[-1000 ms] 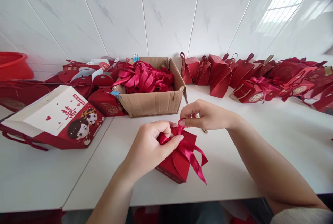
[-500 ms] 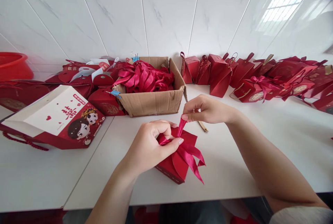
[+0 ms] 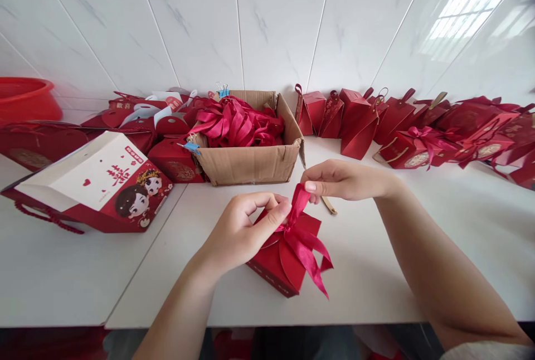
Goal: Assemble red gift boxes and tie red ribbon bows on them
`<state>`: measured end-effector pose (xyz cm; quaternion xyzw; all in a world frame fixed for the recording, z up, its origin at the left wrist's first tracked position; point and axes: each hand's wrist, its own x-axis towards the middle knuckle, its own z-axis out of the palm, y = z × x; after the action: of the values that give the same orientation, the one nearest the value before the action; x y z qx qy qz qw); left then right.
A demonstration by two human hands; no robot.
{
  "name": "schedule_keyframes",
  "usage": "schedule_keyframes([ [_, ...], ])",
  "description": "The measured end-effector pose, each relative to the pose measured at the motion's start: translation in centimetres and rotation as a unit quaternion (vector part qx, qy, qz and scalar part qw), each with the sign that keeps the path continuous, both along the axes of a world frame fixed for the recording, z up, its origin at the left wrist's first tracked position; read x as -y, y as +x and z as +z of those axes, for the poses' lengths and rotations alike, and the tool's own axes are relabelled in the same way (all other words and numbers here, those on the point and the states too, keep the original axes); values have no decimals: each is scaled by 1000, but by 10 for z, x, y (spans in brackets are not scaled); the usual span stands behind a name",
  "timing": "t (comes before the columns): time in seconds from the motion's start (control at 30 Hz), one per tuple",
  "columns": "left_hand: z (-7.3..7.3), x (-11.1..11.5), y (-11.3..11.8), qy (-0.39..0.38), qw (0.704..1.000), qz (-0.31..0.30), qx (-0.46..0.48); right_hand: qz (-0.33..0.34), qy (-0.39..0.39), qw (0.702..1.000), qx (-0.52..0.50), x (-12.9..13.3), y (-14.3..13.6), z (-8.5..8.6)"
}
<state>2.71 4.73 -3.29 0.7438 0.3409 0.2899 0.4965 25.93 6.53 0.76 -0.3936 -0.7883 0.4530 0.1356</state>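
Note:
A small red box point(image 3: 278, 271) sits on the white table near its front edge, with overlapping curved flaps on top. A crimson satin ribbon point(image 3: 305, 248) is knotted over the flaps, its loose ends hanging toward the front right. My right hand point(image 3: 334, 180) pinches a raised loop of this ribbon above the box. At the box's left side, my left hand point(image 3: 246, 226) has thumb and forefinger together by the knot, closed on ribbon that its fingers partly cover.
Behind the hands stands a cardboard box point(image 3: 251, 166) full of crimson ribbons. A white and red gift box point(image 3: 125, 181) lies at left, near a red basin point(image 3: 25, 101). Red boxes point(image 3: 359, 126) line the wall. A gold strip point(image 3: 329, 205) lies behind my right hand.
The ribbon loop looks wider and leans more to the right in my right hand's fingers. My left thumb has lifted off the knot, which now shows. The view has shifted slightly.

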Motion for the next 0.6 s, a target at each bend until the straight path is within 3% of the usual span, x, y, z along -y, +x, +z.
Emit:
schedule_keyframes([
  [0.13, 1, -1, -2, -3, 1000, -2, 4, -19, 31, 999, 5, -1, -3, -2],
  [0.27, 1, -3, -5, 19, 1000, 14, 12, -70, 163, 984, -27, 9, -11, 3],
  [0.37, 1, -5, -9, -10, 1000, 3, 5, -40, 226, 973, -38, 21, -22, 4],
  [0.47, 2, -7, -13, -41, 999, -16, -1, 6, 242, 970, -18, 29, -34, -1],
  [0.6, 3, -9, -15, -41, 999, -31, -8, 21, 262, 965, -2, 29, -44, -10],
])
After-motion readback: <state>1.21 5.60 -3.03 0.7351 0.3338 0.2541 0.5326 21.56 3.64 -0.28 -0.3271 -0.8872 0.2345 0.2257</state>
